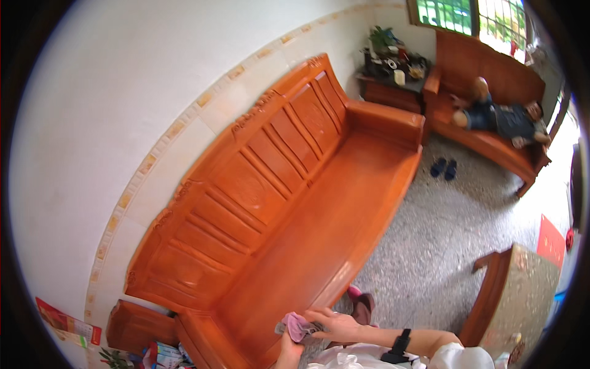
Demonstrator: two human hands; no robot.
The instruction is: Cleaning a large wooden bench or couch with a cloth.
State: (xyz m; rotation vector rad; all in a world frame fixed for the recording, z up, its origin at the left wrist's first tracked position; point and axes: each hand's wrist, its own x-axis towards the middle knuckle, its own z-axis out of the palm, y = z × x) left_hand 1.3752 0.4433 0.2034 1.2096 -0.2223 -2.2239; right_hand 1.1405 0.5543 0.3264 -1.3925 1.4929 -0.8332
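A bunched pink and grey cloth point(297, 324) is in my left hand point(289, 348), over the front edge of the wooden bench seat. Its pink part sits on top, and grey parts show at both sides. My right hand point(340, 326) reaches in from the right, its fingers and thumb around the grey side of the cloth. A black strap with a buckle circles my right forearm. Below the hands lies the orange-brown carved wooden bench point(295, 230), with a slatted back and a wide smooth seat.
A second wooden bench point(488, 78) stands under a barred window, with a person point(502, 120) lying on it. Dark slippers point(444, 169) lie on the speckled floor. A cluttered side table point(392, 92) fills the corner. At right stands a stone-topped table point(525, 295).
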